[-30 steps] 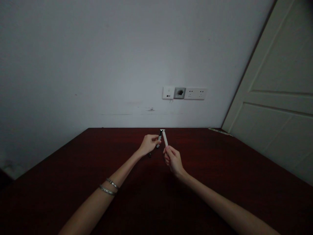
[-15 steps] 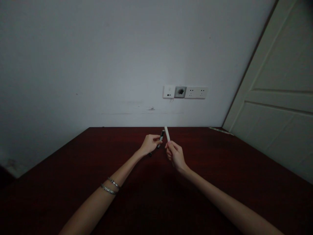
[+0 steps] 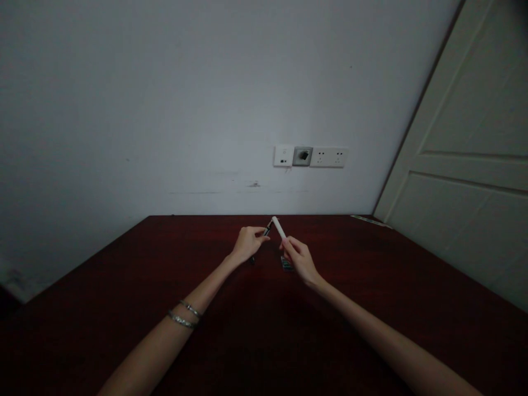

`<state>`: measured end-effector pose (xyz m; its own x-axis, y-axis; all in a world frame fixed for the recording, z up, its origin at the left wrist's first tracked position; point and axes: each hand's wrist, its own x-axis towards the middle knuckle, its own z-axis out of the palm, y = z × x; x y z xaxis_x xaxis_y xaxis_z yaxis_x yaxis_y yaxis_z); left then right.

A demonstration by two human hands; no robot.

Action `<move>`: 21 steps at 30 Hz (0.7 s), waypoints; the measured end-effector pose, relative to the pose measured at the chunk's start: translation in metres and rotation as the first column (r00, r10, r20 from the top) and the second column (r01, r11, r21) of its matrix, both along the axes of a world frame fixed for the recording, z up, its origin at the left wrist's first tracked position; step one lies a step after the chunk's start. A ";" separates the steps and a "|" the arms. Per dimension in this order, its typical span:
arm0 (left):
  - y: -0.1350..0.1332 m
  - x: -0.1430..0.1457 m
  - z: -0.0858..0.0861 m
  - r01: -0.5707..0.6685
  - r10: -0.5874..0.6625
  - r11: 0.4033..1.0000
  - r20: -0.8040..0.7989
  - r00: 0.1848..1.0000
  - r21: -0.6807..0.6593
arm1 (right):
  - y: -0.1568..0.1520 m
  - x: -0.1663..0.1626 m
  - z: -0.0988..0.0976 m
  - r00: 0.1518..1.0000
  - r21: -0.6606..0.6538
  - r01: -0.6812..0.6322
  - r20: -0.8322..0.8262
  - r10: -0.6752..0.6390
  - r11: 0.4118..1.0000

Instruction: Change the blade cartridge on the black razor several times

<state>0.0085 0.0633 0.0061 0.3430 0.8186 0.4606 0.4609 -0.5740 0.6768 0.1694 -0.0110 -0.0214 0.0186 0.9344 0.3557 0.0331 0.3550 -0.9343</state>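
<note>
My left hand pinches a slim black-and-silver tool between thumb and fingers; its exact kind is too small to tell. Its far end points up and to the right, meeting the tip of a smooth white stick. Around the lower end of that stick my right hand is closed, with the stick leaning up and to the left. Below the right hand lies a small dark greenish flat piece, partly covered by the fingers. A small dark object shows beneath my left hand, mostly hidden.
The dark red tabletop runs back to a pale wall. Sockets and switches sit on the wall above the table. A panelled door stands at right, and a thin patterned strip lies along the far right edge.
My left hand has shifted slightly left and tilted the tool. The white stick now leans further left, its tip against the tool's end. The greenish piece has come into view below my right hand.
</note>
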 end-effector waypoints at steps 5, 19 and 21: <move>0.002 -0.001 0.003 -0.023 0.023 1.000 0.016 1.000 0.009 | -0.001 0.000 -0.017 0.999 -0.030 0.050 0.023 -0.050 0.998; 0.003 0.002 -0.003 0.026 0.024 0.967 0.192 0.981 -0.255 | 0.008 0.015 -0.015 0.996 0.024 0.070 0.045 -0.071 0.997; 0.001 0.002 0.001 0.077 0.022 0.917 0.242 0.970 -0.391 | 0.015 0.022 -0.007 0.995 0.041 0.062 0.072 -0.065 0.997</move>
